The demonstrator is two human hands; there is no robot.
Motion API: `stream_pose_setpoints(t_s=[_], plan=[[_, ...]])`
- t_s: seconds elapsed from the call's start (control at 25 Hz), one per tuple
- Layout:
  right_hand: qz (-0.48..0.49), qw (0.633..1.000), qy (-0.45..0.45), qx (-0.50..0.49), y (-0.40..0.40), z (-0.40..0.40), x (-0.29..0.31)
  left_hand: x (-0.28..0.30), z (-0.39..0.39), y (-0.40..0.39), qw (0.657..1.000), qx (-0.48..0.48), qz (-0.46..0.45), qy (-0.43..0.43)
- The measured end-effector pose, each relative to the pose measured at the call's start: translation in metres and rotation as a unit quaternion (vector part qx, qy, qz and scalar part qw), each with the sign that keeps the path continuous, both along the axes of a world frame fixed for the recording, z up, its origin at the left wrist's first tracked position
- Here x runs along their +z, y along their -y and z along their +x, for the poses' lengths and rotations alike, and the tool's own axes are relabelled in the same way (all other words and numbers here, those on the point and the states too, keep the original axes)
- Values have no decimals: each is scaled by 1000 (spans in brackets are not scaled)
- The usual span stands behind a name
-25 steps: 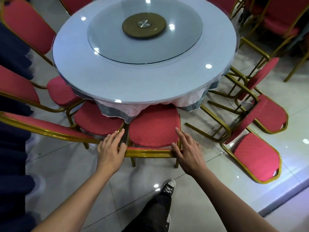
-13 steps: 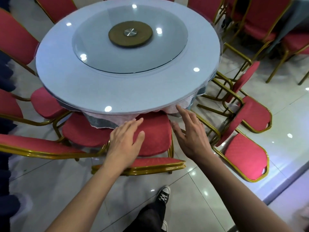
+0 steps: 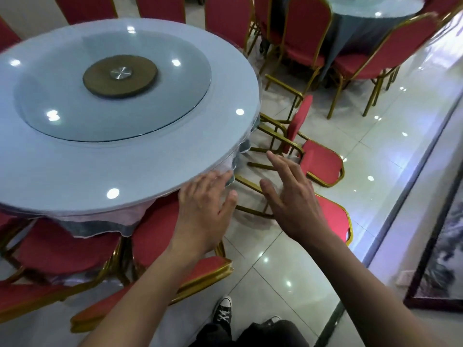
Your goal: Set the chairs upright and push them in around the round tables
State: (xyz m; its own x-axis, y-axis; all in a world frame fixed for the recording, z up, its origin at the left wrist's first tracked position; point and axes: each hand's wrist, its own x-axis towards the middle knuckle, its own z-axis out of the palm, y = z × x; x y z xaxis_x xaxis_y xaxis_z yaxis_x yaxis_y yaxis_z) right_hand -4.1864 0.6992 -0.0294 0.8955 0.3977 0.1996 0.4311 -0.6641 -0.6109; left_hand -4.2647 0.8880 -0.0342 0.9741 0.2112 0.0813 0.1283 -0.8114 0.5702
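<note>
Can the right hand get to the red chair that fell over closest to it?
Probably yes. The right hand is open and empty, hovering just above the nearer tipped chair on the floor beside the round table. Nothing seems to lie between them; the left hand is off to the side.

My left hand (image 3: pixel 203 216) and right hand (image 3: pixel 293 196), both spread and empty, are smeared by motion blur. My right hand covers the seat and frame of the nearer tipped red-cushioned, gold-framed chair (image 3: pixel 335 216); whether I touch it cannot be told. The farther tipped red chair (image 3: pixel 318 161) is partly hidden by the same hand. The round pale-blue glass-topped bench (image 3: pixel 75 171) is cut by the left edge and hides the front of the upright red chair (image 3: pixel 160 229) beneath it. A second round bench (image 3: pixel 370 6) is cut by the top edge.
</note>
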Motion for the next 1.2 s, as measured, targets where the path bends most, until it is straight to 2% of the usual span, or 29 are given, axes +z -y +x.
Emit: stream_pose_setpoints(t_s=[0.24, 0.76, 0.96, 1.2], plan=[[15, 998, 5, -54, 91, 46, -1, 7, 61, 80, 999, -50, 3, -22], [16, 996, -12, -92, 304, 188, -14, -7, 197, 277, 999, -39, 3, -37], [12, 996, -23, -83, 345, 238, -22, -13, 236, 312, 998, -28, 4, -54], [-6, 999, -13, -35, 346, 321, -19, -20, 311, 336, 1000, 10, 3, -26]])
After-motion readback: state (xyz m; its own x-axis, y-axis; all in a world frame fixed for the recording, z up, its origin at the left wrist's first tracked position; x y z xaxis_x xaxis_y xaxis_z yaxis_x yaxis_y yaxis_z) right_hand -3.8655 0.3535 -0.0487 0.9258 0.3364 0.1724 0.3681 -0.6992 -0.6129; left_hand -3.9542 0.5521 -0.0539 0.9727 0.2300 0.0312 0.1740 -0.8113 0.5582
